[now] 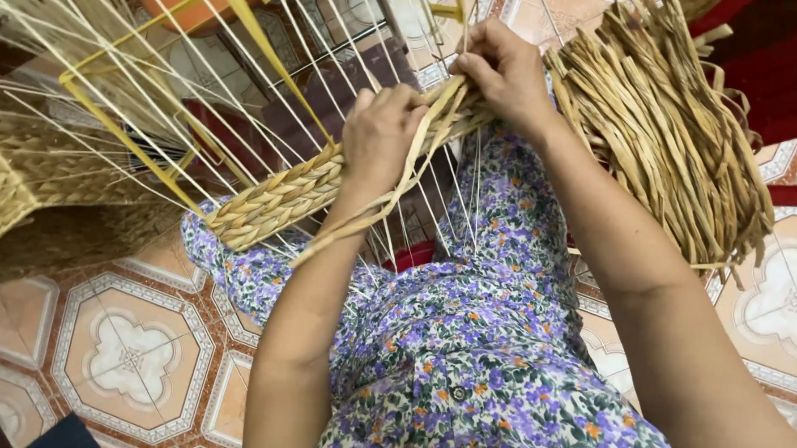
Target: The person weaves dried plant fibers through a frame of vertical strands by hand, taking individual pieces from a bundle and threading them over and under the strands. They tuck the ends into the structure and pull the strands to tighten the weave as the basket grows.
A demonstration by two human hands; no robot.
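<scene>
upright stakes (243, 92) crowd left, fibre bundle (671, 128) blocks rt

Patterned floor tiles (133, 358) (perhaps ceramic), daylit

Tan braided band (279, 196) slants across thin upright strands (243, 83).

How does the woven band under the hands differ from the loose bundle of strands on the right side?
The woven band is tightly braided into neat rows across thin wires; the loose bundle is unwoven, its strands lying side by side. The left hand and right hand grip the band; the bundle lies untouched. Both look like the same pale straw-coloured fibre.
</scene>
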